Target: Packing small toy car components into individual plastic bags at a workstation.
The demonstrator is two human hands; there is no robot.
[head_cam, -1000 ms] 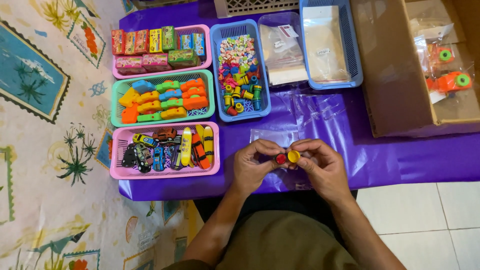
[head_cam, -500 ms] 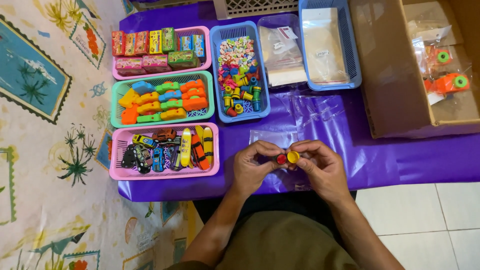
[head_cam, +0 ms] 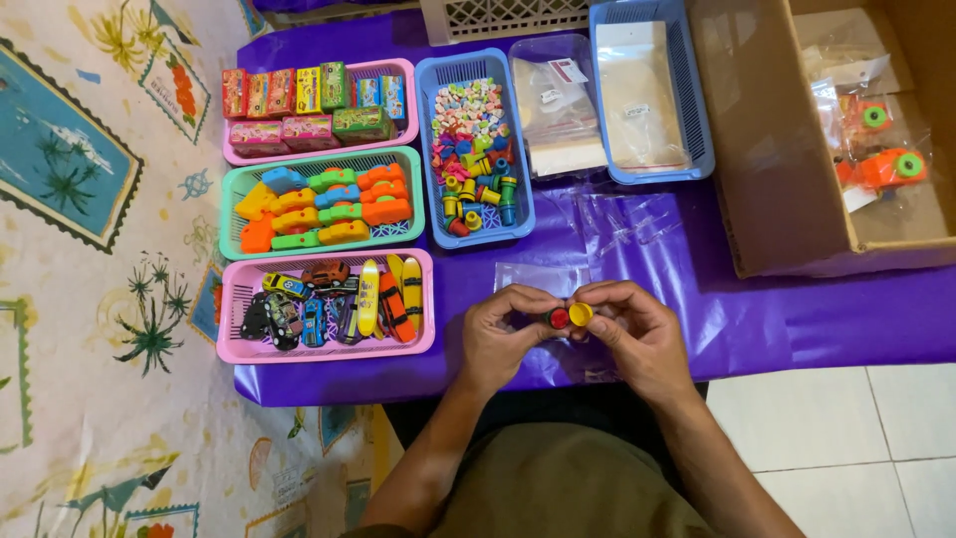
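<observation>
Hands meet at the lower centre of the frame, over the purple tabletop (head_cam: 797,319): my left hand (head_cam: 503,339) pinches a small red cap (head_cam: 559,318), my right hand (head_cam: 637,334) a yellow cap (head_cam: 581,314) (the two touch side by side). Left of them sits a pink basket of toy cars (head_cam: 231,317); a clear plastic bag (head_cam: 543,274) lies just above.

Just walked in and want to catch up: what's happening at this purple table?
A seated person holds two small round toy pieces close together over the purple table cover: the left hand pinches a red piece, the right hand a yellow piece. A clear plastic bag lies just beyond the hands. To the left sit baskets of toys: a pink basket of little cars and skateboards, a green basket of colourful blocky toys, and a blue basket of tiny bits. A cardboard box stands on the right.
</observation>
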